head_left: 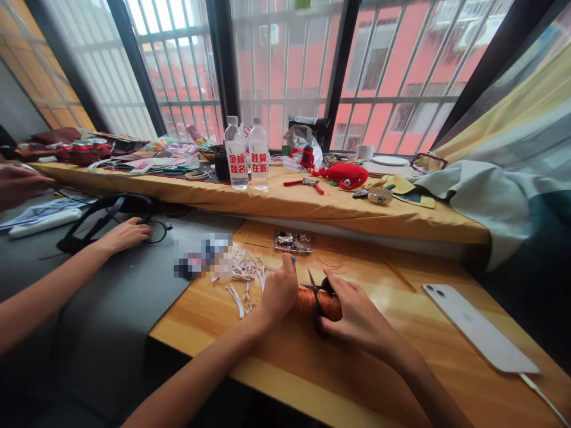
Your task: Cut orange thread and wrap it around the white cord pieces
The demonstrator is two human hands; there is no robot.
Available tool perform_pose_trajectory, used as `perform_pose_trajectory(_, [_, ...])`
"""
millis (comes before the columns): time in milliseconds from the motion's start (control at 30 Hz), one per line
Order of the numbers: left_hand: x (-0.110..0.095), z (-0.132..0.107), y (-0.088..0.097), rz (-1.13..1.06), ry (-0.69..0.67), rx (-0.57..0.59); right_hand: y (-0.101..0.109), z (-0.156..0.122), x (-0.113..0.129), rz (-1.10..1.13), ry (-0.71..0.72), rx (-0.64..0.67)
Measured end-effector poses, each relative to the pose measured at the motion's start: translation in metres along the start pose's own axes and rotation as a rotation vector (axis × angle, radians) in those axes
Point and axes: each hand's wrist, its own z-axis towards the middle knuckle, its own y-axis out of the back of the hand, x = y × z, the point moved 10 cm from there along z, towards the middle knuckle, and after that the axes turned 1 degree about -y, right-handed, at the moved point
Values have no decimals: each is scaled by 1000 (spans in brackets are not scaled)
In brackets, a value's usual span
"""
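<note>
Orange thread wound on a spool (pixel 306 303) lies on its side on the wooden table (pixel 401 356), its long axis running from 9 to 3 o'clock across the view, directly between the person's two hands.

The left hand (pixel 279 292) closes over the 9 o'clock end, fingers curled around it and thumb raised. The right hand (pixel 357 318) sits at the 3 o'clock end, fingers narrow and wrapped through the black handles of a pair of scissors (pixel 317 290). The blades cross the spool almost square to its axis, the tips pointing toward 12 o'clock. Both hands touch the spool. The right one carries the tool and the left only steadies.

White paper scraps (pixel 245 276) lie at 10 o'clock from the left hand, and a small clear box of beads (pixel 293 241) sits at 12 o'clock. A white phone (pixel 479 327) lies well apart at 3 o'clock. A co-worker's hand (pixel 127 233) rests flat on the grey mat far off at 9 o'clock.
</note>
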Motion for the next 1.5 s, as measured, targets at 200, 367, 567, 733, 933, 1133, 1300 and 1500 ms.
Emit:
perform_pose_trajectory(200, [2,2,1,-109,21,41,29,-4,1,219,28,-202])
perform_pose_trajectory(367, [4,3,-3,-83,46,37,55,-4,-17,763,-18,-455])
perform_pose_trajectory(567, [4,15,0,-218,-65,82,10,15,-17,843,-114,-190])
perform_pose_trajectory(733, [22,41,51,-498,-90,-59,3,16,-3,767,3,-34])
perform_pose_trajectory(933, [10,57,117,-283,-260,-279,2,16,4,660,22,76])
perform_pose_trajectory(1133, [-9,53,143,-121,-456,-375,-2,24,8,480,21,169])
perform_pose_trajectory(1300, [-15,40,168,-141,-547,-465,-5,30,4,416,39,168])
perform_pose_trajectory(1500, [-9,37,200,-206,-505,-582,-24,26,-7,443,27,267])
